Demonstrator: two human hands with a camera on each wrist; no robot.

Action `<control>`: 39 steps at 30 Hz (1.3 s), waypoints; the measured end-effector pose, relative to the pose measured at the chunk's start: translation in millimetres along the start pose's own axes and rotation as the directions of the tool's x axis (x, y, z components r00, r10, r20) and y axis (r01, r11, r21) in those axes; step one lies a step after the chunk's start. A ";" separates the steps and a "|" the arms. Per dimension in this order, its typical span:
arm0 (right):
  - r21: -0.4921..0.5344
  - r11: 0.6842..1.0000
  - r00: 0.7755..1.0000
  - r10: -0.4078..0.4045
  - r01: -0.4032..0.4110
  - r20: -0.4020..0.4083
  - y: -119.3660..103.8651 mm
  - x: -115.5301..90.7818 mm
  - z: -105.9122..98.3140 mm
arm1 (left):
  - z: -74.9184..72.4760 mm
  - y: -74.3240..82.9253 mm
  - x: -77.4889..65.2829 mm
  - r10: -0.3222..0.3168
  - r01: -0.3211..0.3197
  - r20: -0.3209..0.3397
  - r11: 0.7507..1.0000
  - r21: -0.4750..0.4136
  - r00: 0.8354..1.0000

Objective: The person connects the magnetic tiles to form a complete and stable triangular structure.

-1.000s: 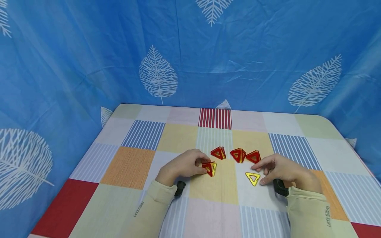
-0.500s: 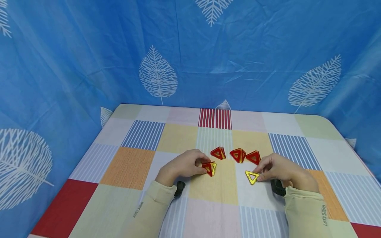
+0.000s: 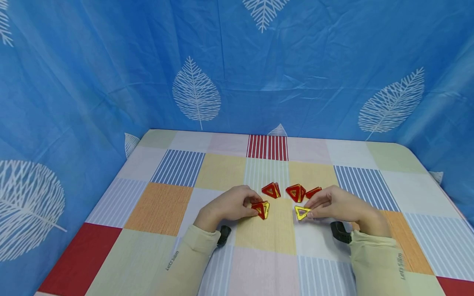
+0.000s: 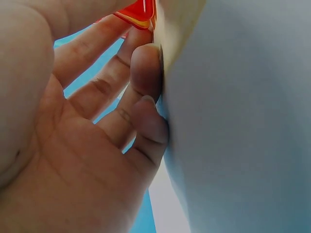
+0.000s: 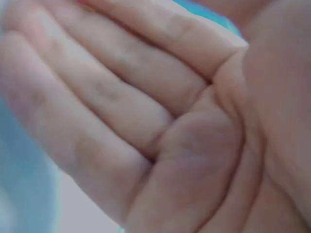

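My left hand pinches a small pyramid-like piece of triangular magnetic tiles, red in front with yellow at its right, low on the tablecloth. In the left wrist view a red tile corner shows at the top, by the fingertips, while the lower fingers rest along the cloth. Between thumb and fingers my right hand pinches a single yellow triangular tile, its frame pointing toward me. The right wrist view is filled by the palm and fingers; the yellow tile is hidden there.
Behind the hands stand three red-and-yellow triangular tile pieces: one at left, one in the middle, and one at right, partly covered by the right fingers. A patchwork cloth covers the table; a blue curtain hangs behind.
My right hand has closed on the yellow triangular tile, turned it slightly and brought it left and away from me, toward the left-hand piece. My left hand has stayed in place.
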State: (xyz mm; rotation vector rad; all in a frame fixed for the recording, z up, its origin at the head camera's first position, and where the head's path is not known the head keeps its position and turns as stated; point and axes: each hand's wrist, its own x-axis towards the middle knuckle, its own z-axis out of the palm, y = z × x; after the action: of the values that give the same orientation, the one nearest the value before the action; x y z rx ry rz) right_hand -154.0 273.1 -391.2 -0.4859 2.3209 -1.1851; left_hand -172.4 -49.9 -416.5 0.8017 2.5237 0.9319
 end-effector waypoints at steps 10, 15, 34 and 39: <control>-0.082 0.997 0.995 0.006 -0.014 -0.103 -24.4 25.7 26.8 | 2.8 4.1 1.8 -0.026 0.026 0.002 0.999 0.039 1.000; -0.126 0.992 0.989 -0.018 -0.001 -0.147 -31.0 33.6 35.9 | 3.4 5.1 2.7 -0.011 0.010 0.008 0.998 0.056 1.000; -0.076 0.984 0.977 -0.168 0.159 -0.133 -31.7 61.3 68.0 | 1.2 5.3 4.2 0.042 -0.043 0.010 0.998 0.053 0.999; 0.025 0.982 0.976 -0.185 0.189 -0.112 -22.7 63.2 69.1 | 2.0 3.7 4.5 0.039 -0.040 0.016 0.998 0.041 0.999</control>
State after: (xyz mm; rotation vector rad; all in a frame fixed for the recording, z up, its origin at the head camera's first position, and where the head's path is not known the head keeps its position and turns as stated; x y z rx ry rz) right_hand -164.5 183.0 -423.8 -0.6543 2.3836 -1.3697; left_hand -173.5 -43.9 -416.0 0.8710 2.5302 0.8861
